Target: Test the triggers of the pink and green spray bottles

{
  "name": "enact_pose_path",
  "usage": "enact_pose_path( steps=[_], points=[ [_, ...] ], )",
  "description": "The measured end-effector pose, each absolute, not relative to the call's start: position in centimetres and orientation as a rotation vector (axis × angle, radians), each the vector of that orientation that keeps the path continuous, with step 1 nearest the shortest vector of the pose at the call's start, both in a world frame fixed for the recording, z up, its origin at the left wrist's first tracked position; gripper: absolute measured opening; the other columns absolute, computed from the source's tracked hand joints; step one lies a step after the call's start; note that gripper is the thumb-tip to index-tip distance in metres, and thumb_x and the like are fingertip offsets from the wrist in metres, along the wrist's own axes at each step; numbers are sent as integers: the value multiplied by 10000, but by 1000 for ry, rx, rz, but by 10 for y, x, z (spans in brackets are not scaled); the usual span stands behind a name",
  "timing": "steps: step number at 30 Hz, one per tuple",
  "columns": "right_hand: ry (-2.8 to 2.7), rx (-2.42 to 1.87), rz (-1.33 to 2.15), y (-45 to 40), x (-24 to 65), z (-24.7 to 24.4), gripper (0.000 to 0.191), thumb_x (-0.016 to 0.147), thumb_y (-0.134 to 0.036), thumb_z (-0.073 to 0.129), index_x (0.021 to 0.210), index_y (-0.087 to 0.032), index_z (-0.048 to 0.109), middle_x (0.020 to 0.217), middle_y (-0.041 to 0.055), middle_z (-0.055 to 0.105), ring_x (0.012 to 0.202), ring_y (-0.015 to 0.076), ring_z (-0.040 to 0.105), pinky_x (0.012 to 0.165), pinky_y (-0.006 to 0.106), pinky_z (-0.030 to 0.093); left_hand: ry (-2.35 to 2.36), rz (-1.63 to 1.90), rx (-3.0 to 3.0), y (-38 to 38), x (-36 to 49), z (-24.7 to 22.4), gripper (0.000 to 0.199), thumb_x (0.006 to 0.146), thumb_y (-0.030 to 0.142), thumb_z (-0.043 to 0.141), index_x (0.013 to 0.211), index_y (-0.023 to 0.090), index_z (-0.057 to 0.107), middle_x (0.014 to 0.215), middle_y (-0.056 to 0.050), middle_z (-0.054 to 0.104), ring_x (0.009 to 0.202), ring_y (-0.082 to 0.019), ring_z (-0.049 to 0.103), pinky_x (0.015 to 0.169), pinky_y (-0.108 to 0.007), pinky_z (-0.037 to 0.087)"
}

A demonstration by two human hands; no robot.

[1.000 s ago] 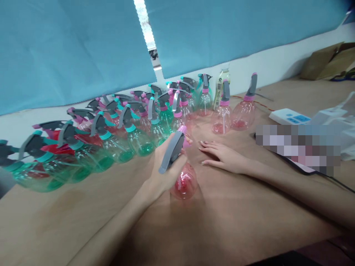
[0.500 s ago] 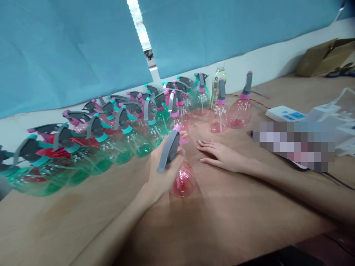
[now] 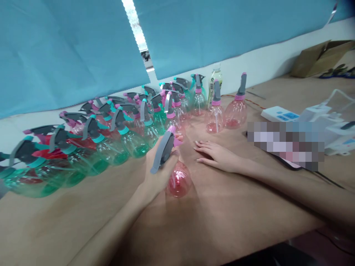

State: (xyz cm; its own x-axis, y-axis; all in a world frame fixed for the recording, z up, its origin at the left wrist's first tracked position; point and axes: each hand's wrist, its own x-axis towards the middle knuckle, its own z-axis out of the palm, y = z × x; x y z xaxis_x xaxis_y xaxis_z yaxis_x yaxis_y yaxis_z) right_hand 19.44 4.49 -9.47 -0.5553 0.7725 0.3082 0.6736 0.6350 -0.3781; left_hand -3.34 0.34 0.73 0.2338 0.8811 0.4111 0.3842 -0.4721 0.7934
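Note:
My left hand [image 3: 161, 168] is wrapped round the neck of a pink spray bottle [image 3: 179, 181] that has a grey and pink trigger head. Its base appears to rest on the brown table [image 3: 222, 218]. To the right of it, my right hand [image 3: 216, 155] lies flat, palm down and fingers spread, holding nothing. Beyond my right hand stand two more pink spray bottles, one [image 3: 215, 120] nearer and one [image 3: 236, 112] farther right.
Many green [image 3: 135, 144] and pink spray bottles crowd the left and back. A labelled drink bottle [image 3: 210, 87] stands by the wall. At the right are a white power strip [image 3: 280, 113], a blurred-out flat object [image 3: 285, 144], white plugs, cables and a cardboard box [image 3: 318, 61].
The whole view has shifted slightly, so things appear a little farther left. My left hand keeps its hold on the pink spray bottle, and my right hand still lies flat.

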Motion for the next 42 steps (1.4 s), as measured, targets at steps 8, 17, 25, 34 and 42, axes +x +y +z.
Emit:
enact_pose_path(
  steps=[8, 17, 25, 34, 42],
  points=[
    [-2428, -1135, 291, 45, 195, -95, 579, 966, -537, 425, 1358, -135, 567, 1467, 169, 491, 1370, 319, 446, 1132, 521, 359, 1165, 1205, 1864, 3, -31, 12, 125, 776, 250, 593, 746, 237, 472, 611, 51, 473, 545, -140, 467, 631, -318, 482],
    [-2427, -1136, 304, 45, 197, -97, 565, 971, -539, 417, 1380, -174, 549, 1488, 143, 468, 1397, 304, 411, 1146, 530, 337, 1166, 1197, 1884, 1, -30, 13, 84, 791, 273, 581, 803, 235, 507, 665, 31, 533, 582, -151, 528, 620, -313, 485],
    [-2387, -1139, 364, 44, 199, -98, 534, 962, -526, 453, 1395, -225, 538, 1495, 105, 464, 1395, 303, 413, 1144, 541, 337, 1104, 1189, 1953, 3, -32, 8, 290, 816, 225, 557, 1101, 236, 612, 900, -20, 675, 670, -155, 596, 699, -318, 523],
    [-2399, -1135, 363, 44, 200, -99, 537, 965, -524, 447, 1393, -213, 539, 1500, 111, 460, 1390, 304, 420, 1146, 542, 337, 1106, 1189, 1965, 2, -30, 12, 307, 781, 213, 568, 1085, 229, 608, 865, -8, 672, 652, -160, 581, 639, -309, 501],
    [-2395, -1137, 351, 44, 200, -100, 518, 964, -515, 459, 1393, -236, 538, 1495, 90, 470, 1387, 298, 426, 1145, 534, 343, 1075, 1199, 1957, 2, -29, 12, 333, 774, 194, 551, 1101, 223, 607, 966, -26, 689, 700, -166, 604, 686, -319, 519]
  ],
)
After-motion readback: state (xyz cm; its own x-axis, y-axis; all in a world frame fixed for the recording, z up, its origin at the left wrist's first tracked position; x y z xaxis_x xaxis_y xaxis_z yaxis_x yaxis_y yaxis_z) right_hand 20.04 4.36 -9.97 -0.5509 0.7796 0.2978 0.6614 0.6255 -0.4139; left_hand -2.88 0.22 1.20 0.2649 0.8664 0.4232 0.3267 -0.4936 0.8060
